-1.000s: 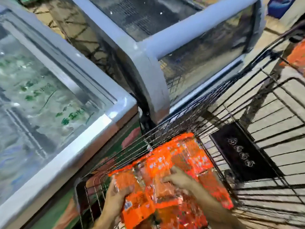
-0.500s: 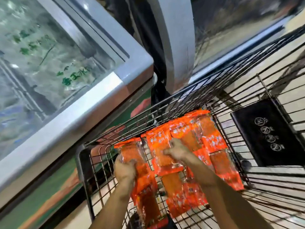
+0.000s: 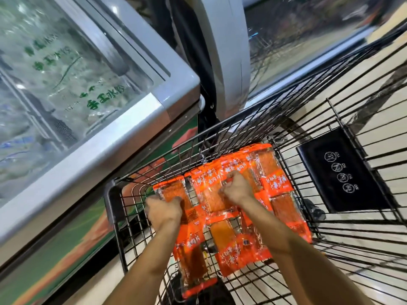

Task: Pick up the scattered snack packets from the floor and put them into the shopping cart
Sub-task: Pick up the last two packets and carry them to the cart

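Item: fan of orange-and-clear plastic snack packets (image 3: pixel 231 208), inside the black wire shopping cart (image 3: pixel 352 234) at its front end, gripped from above by both hands. Left hand (image 3: pixel 164 211) was curled shut on the leftmost packet's upper part, right hand (image 3: pixel 236 187) bunched closed on the middle packets; the packets looked light, limp and slick, best pinched at the sealed edges. Beyond the cart stood a grey glass-topped chest freezer (image 3: pixel 176 89).
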